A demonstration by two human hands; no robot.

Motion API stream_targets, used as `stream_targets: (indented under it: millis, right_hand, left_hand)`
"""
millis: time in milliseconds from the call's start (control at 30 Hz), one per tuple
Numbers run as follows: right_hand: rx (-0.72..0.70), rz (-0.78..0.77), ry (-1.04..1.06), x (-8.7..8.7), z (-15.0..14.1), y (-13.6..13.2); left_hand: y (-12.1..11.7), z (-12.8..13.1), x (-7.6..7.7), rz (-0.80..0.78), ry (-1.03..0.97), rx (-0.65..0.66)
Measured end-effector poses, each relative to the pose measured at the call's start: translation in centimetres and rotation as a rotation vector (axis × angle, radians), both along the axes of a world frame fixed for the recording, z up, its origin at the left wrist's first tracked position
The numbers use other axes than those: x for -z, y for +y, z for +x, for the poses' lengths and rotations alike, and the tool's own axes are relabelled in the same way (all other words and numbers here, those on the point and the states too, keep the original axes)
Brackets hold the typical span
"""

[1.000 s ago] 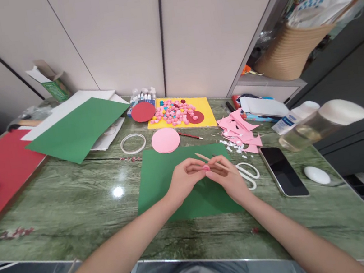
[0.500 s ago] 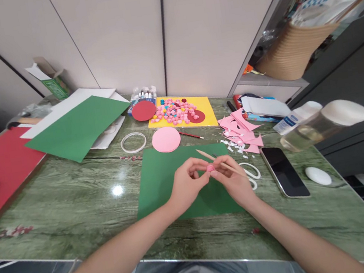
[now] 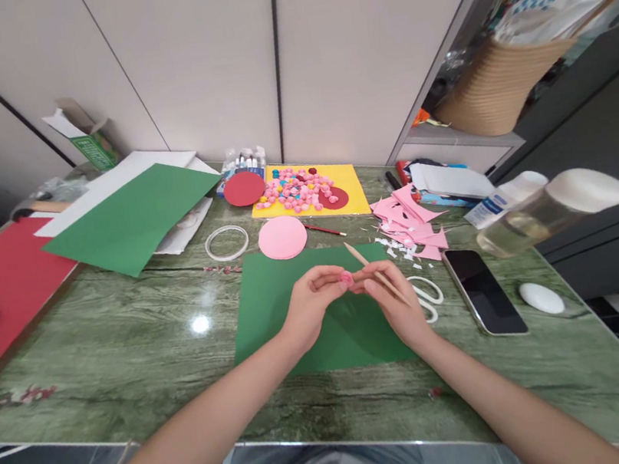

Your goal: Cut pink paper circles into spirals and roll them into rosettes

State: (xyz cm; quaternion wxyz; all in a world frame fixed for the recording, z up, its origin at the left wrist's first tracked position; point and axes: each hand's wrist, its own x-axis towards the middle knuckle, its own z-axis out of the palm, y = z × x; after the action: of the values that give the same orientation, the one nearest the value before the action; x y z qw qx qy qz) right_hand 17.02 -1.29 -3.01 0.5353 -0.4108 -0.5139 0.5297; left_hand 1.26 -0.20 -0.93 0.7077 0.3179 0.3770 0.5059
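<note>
Head view: pinching small pink roll btwn thumb and fingertips of L hand, grip closed on it. Holding wooden stick in R hand, fingers closed round it, tip pointing up and away, slanting past roll w/o touching. Bringing R fingertips right up to roll too; can't tell how firmly pressed. Keeping both hands and roll above green sheet, approx. mid-table.

Can see white-handled scissors just beside R hand, partly hidden by it. Also spot phone farther R, w/ white oval object past it, and clear bottle w/ white cap behind phone.

Beyond green sheet, see pink circle near its far edge, red pencil next to that, white tape ring to L. To R of pencil, note pink paper scraps in loose heap, w/ white bits scattered in front.

At back, find yellow sheet bearing pile of small balls, mostly pink, some blue, yellow & dark red. Also see red circle at sheet's L edge. Far L, see red sheet on green table.
</note>
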Motion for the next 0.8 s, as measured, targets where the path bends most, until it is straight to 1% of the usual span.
stream_targets:
  millis: [133, 267, 500, 633, 800]
  right_hand:
    - [0.021, 0.001, -0.036, -0.19, -0.03, -0.20]
    - [0.033, 0.001, -0.072, -0.46, -0.02, -0.27]
    - [0.036, 0.005, -0.091, -0.69, -0.14, -0.29]
    - [0.029, 0.002, -0.094, -0.64, -0.17, -0.28]
    - [0.025, -0.004, -0.100, -0.37, -0.03, -0.18]
  left_hand:
    - [0.10, -0.06, 0.02, -0.004, 0.046, -0.023]
    - [0.20, -0.17, 0.19, 0.008, 0.084, -0.013]
    - [0.54, -0.51, -0.02, 0.045, 0.045, -0.022]
    - [0.51, -0.61, -0.19, 0.058, -0.039, 0.021]
    - [0.37, -0.66, -0.34, 0.046, -0.137, 0.139]
